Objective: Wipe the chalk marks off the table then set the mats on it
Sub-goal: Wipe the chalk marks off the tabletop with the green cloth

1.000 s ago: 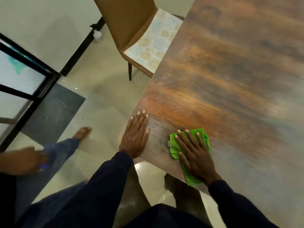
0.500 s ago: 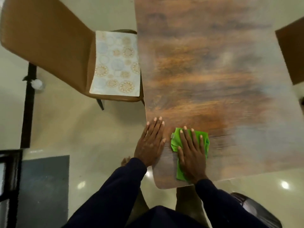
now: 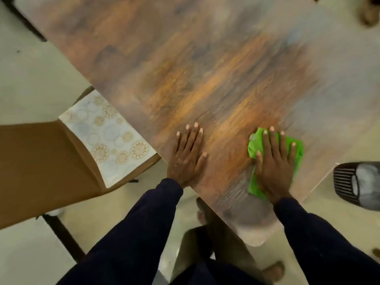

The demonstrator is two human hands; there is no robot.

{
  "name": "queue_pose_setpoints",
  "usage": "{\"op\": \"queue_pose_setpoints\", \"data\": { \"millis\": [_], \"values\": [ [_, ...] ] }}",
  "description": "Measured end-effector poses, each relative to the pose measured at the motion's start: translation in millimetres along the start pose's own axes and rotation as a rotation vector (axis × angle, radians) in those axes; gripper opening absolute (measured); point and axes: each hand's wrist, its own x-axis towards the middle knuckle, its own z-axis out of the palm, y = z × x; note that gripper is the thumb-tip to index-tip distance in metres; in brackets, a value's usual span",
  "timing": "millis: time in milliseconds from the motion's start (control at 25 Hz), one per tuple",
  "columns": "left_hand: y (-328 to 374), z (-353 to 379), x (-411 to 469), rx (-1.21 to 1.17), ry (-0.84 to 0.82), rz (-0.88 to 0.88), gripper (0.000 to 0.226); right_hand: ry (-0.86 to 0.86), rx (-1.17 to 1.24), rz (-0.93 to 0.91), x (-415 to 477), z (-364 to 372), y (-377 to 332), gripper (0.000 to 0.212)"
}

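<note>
Two hands lie flat on one table point(image 3: 205, 68). Left hand point(image 3: 186, 159), near the table's left edge, is spread with fingers straight, holding nothing. Right hand point(image 3: 274, 167) presses palm-down on one green cloth point(image 3: 255, 145), fingers splayed over it, near the table's near corner. Left of the table, one chair point(image 3: 41, 165) carries one patterned mat point(image 3: 109, 132). One dark bin point(image 3: 357, 184) stands at right.

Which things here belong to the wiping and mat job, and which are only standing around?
Belonging to the job:
- table
- green cloth under the flat right hand
- left hand, flat on the table
- patterned mat on the chair seat

Only standing around:
- brown chair
- black slatted bin
</note>
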Motion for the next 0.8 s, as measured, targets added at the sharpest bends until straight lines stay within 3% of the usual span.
{"op": "queue_pose_setpoints", "data": {
  "millis": [280, 480, 680, 800],
  "values": [
    [-87.5, -19.8, 63.2, -0.09, -0.003, 0.107, 0.064, -0.008, 0.05, 0.06, 12.5, 29.4, -125.6, 0.063],
    [-161.4, -26.4, 103.2, -0.051, 0.034, 0.305, 0.062, -0.049, 0.04, -0.059, -36.4, 31.1, -154.4, 0.064],
    [-215.7, -36.0, 117.9, -0.117, 0.023, 0.387, 0.061, 0.139, -0.001, 0.413, 11.8, 42.2, -174.8, 0.062],
    [-236.7, -39.8, 126.2, -0.135, 0.056, 0.408, 0.061, 0.154, 0.02, 0.449, 71.0, 53.9, -231.7, 0.063]
  ]
}}
